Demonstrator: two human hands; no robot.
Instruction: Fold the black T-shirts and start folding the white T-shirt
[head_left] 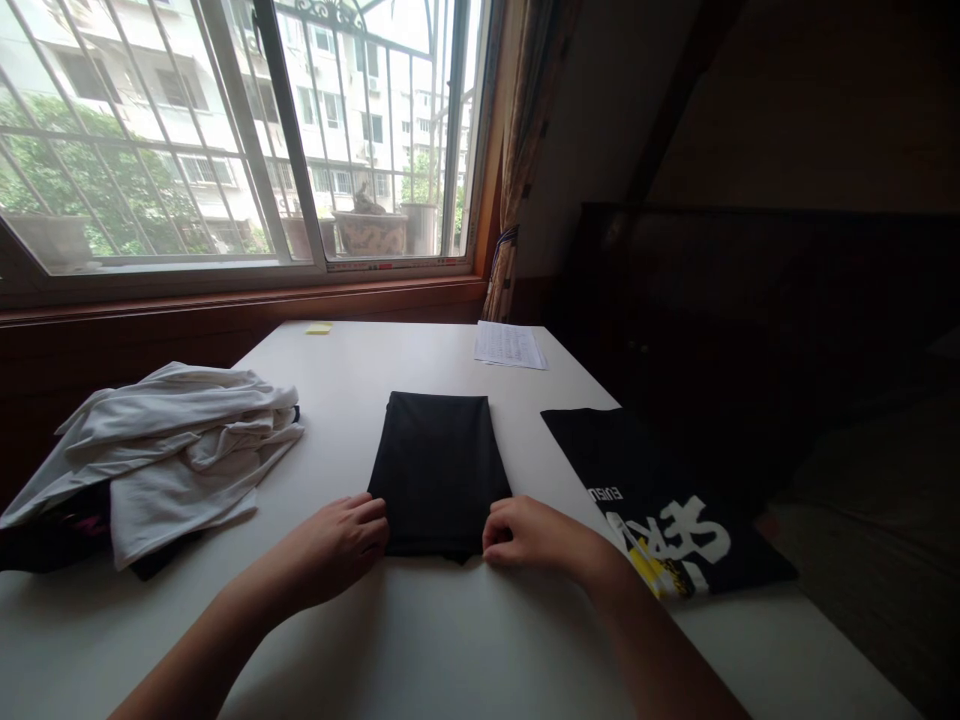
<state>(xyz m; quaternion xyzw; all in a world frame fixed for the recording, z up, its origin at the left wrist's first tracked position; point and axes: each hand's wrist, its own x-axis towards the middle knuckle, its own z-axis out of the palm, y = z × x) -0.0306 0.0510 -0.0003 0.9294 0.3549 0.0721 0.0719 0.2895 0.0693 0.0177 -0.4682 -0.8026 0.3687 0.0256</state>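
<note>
A black garment [441,465], folded into a neat rectangle, lies flat on the white table [352,620] in front of me. At its near left corner my left hand [358,527] is closed, fingers curled on the cloth edge. My right hand [517,530] pinches the near right corner in the same way. Between the two hands the near edge of the fabric hangs slightly uneven. What kind of garment it is cannot be made out in its folded state.
On the left lies a crumpled heap of white clothing [187,440] over darker cloth. A black shirt with white and yellow print [637,480] rests at the right edge. Printed papers [510,345] and a yellow note [319,328] are at the back, below a barred window [322,150].
</note>
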